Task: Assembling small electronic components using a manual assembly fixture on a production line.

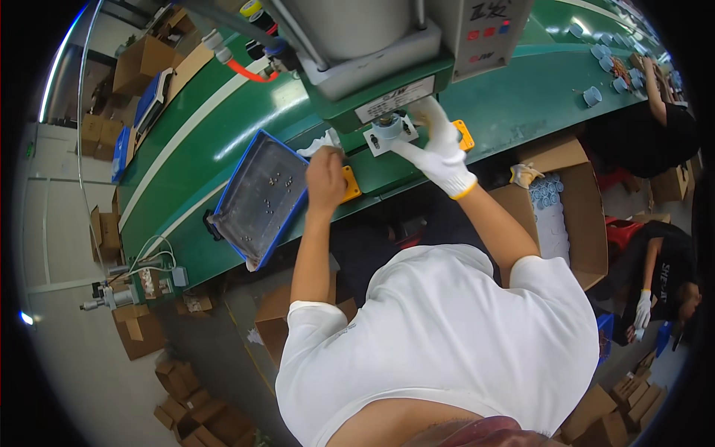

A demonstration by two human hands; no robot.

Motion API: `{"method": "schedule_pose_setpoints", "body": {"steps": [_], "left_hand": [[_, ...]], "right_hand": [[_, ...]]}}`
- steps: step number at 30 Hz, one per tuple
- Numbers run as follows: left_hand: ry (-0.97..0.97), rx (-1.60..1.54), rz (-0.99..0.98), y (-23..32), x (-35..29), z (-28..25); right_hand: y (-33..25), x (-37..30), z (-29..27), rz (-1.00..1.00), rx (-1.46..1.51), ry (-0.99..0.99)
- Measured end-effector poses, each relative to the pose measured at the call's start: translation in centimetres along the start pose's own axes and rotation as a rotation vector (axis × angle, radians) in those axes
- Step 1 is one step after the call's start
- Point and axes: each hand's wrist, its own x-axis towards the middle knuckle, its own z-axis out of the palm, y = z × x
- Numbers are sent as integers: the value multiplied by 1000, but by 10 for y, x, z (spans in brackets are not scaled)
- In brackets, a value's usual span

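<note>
Under the green head of a press (380,93), a light-blue cup-shaped plastic part (386,130) sits over a metal fixture plate (378,144). My right hand (439,155), in a white glove, grips this part with thumb and fingers from the right. My left hand (325,179) is bare, its fingers curled together beside a yellow button box (350,184); whatever they may hold is hidden. A crumpled white cloth (319,142) lies just beyond it. To its left, a blue-rimmed tray (241,168) contains several small metal pieces (269,205).
Another yellow box (463,135) sits beyond my right hand. A cardboard carton (592,216) of light-blue parts stands at right, with a glove (526,174) on its edge. Co-workers in dark shirts (633,138) are at far right. More light-blue parts (592,96) lie on the green table (514,112).
</note>
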Motion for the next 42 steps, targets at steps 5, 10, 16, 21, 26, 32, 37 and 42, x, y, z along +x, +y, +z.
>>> {"method": "schedule_pose_setpoints", "body": {"steps": [5,10,16,21,26,32,37,42], "left_hand": [[-152,45,-49,4,15,28],[-128,172,-51,2,8,25],[-53,201,31,6,4,28],[-45,332,90,14,8,39],[-40,347,114,18,10,34],[-59,412,126,7,9,37],[-116,409,69,16,11,36],[-55,375,56,25,17,40]], "right_hand": [[-6,34,20,80,44,-141],[-7,53,-15,-677,-273,32],[114,119,-71,-43,-83,483],[220,233,-94,226,-770,-19],[217,229,-132,-80,-659,79],[203,191,-353,449,-1575,699],[253,134,-426,583,-1592,402],[257,122,-433,213,-1379,464]]}}
